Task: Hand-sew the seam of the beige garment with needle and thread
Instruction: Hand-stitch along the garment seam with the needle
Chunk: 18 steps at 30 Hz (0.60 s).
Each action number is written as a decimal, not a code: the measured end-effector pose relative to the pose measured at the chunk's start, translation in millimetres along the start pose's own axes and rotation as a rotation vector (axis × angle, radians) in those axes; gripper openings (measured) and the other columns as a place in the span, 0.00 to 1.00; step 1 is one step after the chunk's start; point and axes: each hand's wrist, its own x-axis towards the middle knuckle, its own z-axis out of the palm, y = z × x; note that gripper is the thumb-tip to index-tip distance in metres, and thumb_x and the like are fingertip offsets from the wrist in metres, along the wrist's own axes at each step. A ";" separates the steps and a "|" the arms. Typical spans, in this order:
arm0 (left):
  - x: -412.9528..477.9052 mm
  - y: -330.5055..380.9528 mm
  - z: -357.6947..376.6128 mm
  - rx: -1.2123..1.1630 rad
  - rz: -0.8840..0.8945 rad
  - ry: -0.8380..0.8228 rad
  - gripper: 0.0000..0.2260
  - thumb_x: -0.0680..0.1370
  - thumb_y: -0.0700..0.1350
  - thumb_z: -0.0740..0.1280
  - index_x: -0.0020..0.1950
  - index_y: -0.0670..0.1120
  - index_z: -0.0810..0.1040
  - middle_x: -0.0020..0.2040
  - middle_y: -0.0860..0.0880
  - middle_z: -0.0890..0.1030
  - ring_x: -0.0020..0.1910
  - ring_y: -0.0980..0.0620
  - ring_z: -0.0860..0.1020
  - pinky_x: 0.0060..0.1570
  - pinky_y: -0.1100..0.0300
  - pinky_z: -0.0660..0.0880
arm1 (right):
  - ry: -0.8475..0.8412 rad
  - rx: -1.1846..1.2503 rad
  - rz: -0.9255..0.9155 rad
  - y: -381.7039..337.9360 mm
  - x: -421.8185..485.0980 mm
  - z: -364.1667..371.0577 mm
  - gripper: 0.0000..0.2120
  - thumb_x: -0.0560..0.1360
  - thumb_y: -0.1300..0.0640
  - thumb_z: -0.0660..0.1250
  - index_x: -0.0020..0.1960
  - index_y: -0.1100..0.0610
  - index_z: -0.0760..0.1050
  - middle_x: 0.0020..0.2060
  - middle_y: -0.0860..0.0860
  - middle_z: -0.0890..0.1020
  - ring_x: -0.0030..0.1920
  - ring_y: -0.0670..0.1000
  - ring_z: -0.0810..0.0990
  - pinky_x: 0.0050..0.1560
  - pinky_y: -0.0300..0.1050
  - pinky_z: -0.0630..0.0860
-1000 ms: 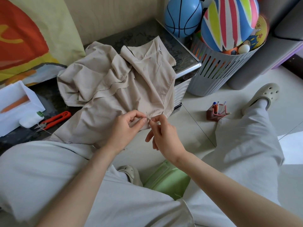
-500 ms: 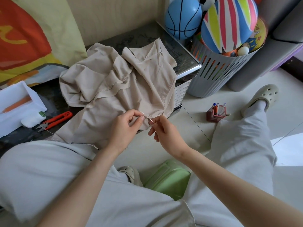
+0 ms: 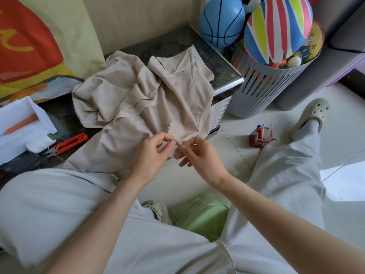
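The beige garment (image 3: 138,99) lies crumpled on a dark low table (image 3: 167,43), its lower edge hanging toward my lap. My left hand (image 3: 156,151) pinches that edge between thumb and fingers. A thin needle (image 3: 174,135) slants up and left out of the fabric beside my left thumb. My right hand (image 3: 199,153) pinches the needle's lower end, its other fingers loosely spread below. The thread itself is too fine to make out near the hands.
Red thread snips (image 3: 68,144) and a white thread spool (image 3: 40,143) lie left of the garment by a white box (image 3: 19,123). A grey basket (image 3: 264,86) of balls stands at the right. On the floor are a pen holder (image 3: 261,135) and a green stool (image 3: 201,216).
The needle now sticks up farther out of the fabric edge, slanting up-left. Both hands stay pinched close together at the hem, with only small shifts.
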 end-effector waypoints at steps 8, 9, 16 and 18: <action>-0.3 1.6 3.4 -0.021 -0.003 -0.027 0.06 0.76 0.38 0.69 0.42 0.49 0.79 0.32 0.49 0.79 0.33 0.55 0.75 0.38 0.64 0.71 | 0.051 -0.058 -0.093 0.0 8.7 2.0 0.06 0.78 0.62 0.61 0.44 0.53 0.68 0.34 0.48 0.83 0.35 0.44 0.79 0.40 0.39 0.75; -0.7 1.6 3.8 -0.017 0.001 -0.036 0.06 0.76 0.38 0.69 0.42 0.48 0.79 0.34 0.49 0.80 0.35 0.51 0.76 0.40 0.62 0.72 | 0.060 -0.072 -0.109 1.1 10.3 2.5 0.07 0.78 0.62 0.61 0.45 0.53 0.67 0.33 0.47 0.82 0.34 0.44 0.78 0.41 0.42 0.75; -0.1 -2.9 4.2 0.010 0.024 -0.079 0.02 0.74 0.47 0.68 0.42 0.54 0.79 0.38 0.52 0.82 0.40 0.49 0.79 0.45 0.57 0.74 | 0.066 -0.265 -0.093 -2.4 14.4 -4.7 0.05 0.81 0.56 0.57 0.49 0.53 0.71 0.37 0.45 0.76 0.38 0.43 0.73 0.44 0.39 0.67; 0.3 -3.8 3.7 0.018 0.028 -0.089 0.02 0.73 0.51 0.67 0.43 0.56 0.79 0.38 0.54 0.81 0.40 0.53 0.78 0.44 0.59 0.74 | 0.029 -0.390 -0.046 -4.0 19.0 -9.7 0.14 0.82 0.51 0.54 0.49 0.54 0.77 0.40 0.45 0.74 0.45 0.46 0.72 0.46 0.38 0.63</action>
